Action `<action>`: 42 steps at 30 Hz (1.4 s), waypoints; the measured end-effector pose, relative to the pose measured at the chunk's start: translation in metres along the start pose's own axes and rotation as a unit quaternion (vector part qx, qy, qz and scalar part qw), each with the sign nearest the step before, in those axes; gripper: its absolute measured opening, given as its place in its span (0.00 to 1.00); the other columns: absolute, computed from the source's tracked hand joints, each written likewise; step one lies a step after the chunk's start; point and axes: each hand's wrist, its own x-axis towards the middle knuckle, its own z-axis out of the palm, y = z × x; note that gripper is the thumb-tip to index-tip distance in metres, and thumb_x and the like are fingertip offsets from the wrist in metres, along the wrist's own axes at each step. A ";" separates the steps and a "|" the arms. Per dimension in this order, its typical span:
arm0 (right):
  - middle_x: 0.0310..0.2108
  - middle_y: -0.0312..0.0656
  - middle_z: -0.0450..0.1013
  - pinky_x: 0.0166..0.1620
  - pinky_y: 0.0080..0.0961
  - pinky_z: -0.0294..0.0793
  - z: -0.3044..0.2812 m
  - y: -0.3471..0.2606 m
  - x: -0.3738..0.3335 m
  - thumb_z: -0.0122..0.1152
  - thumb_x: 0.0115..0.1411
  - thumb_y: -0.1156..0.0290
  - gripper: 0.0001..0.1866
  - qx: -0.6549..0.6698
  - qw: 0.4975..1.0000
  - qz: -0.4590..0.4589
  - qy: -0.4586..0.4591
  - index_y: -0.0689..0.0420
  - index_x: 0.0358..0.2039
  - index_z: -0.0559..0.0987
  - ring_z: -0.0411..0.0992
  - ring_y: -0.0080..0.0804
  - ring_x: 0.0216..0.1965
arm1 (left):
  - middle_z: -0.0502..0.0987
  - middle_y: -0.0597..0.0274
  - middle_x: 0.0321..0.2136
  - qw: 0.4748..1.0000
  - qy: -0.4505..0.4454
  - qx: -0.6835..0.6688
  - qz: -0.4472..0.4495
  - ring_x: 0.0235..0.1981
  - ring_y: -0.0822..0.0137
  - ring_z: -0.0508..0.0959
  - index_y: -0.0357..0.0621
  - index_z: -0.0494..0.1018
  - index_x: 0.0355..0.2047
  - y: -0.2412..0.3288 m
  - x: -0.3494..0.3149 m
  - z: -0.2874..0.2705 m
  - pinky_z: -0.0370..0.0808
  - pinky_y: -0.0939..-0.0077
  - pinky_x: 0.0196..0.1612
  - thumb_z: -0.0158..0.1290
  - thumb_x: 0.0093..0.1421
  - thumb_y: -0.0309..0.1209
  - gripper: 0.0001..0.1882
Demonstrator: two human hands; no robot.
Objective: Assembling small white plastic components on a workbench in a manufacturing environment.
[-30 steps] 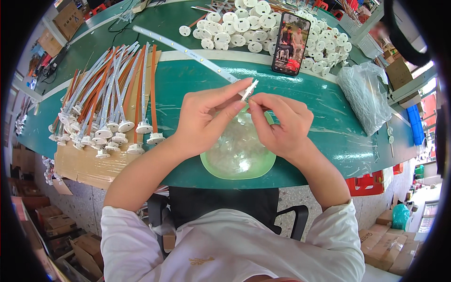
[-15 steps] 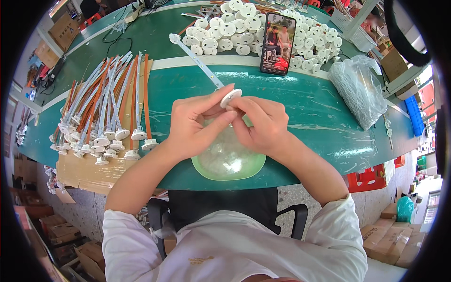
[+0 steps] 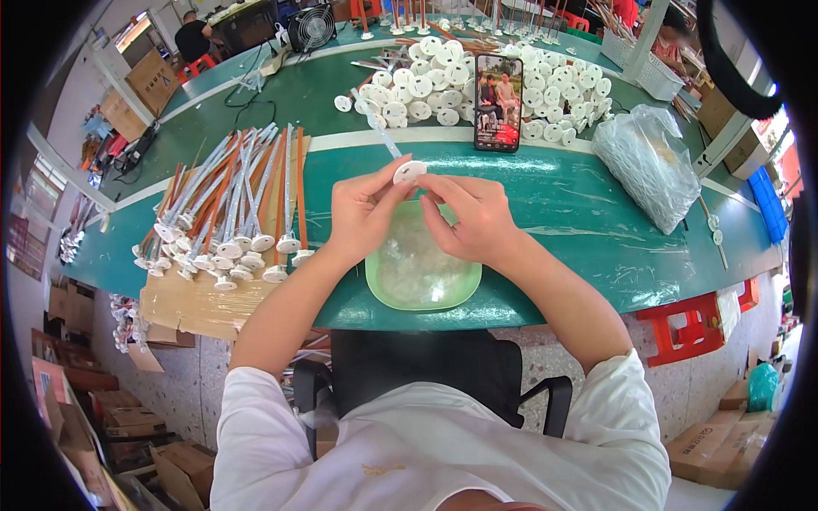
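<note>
My left hand (image 3: 362,213) is closed on a white round disc (image 3: 410,172) with small holes, gripping it between thumb and fingers. A pale LED strip (image 3: 377,128) runs up from behind that disc toward the far side. The fingers of my right hand (image 3: 469,217) are curled and pinched at the disc's right edge; whatever they hold is too small or hidden to make out. Below both hands sits a light green bowl (image 3: 467,288) with small pale contents that I cannot make out.
Left of me, strips with white discs (image 3: 228,249) lie on a cardboard sheet (image 3: 204,307). Several white discs (image 3: 422,85) are heaped at the back. A phone (image 3: 498,102) stands before them. A plastic bag (image 3: 648,170) lies at right. Farther back are a fan (image 3: 313,30) and another person (image 3: 194,38).
The view has shifted, showing more of the far tables. The disc now faces me more, and my right fingers have drawn slightly back from its face to its edge.
</note>
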 end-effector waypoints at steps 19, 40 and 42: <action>0.27 0.42 0.80 0.27 0.29 0.78 0.002 0.012 -0.002 0.67 0.49 0.80 0.09 -0.045 0.999 0.011 0.011 0.57 0.33 0.81 0.79 0.38 0.25 | 0.82 0.45 0.33 0.817 -0.214 0.536 0.000 0.35 0.45 0.81 0.37 0.79 0.43 0.138 0.000 -0.109 0.77 0.58 0.41 0.56 0.60 0.23 0.11; 0.26 0.41 0.80 0.27 0.29 0.78 0.002 0.012 -0.004 0.66 0.49 0.80 0.08 -0.025 0.999 0.023 -0.024 0.57 0.31 0.81 0.78 0.37 0.24 | 0.82 0.50 0.42 0.833 -0.287 0.472 -0.046 0.43 0.59 0.82 0.39 0.76 0.52 0.082 0.116 -0.135 0.78 0.66 0.46 0.59 0.60 0.32 0.20; 0.26 0.41 0.80 0.26 0.29 0.77 0.001 0.010 -0.003 0.66 0.49 0.80 0.08 -0.024 0.999 0.019 -0.030 0.58 0.31 0.81 0.78 0.37 0.24 | 0.82 0.49 0.42 0.785 -0.218 0.580 -0.015 0.43 0.54 0.83 0.40 0.76 0.52 0.031 0.154 -0.135 0.78 0.63 0.47 0.59 0.60 0.35 0.21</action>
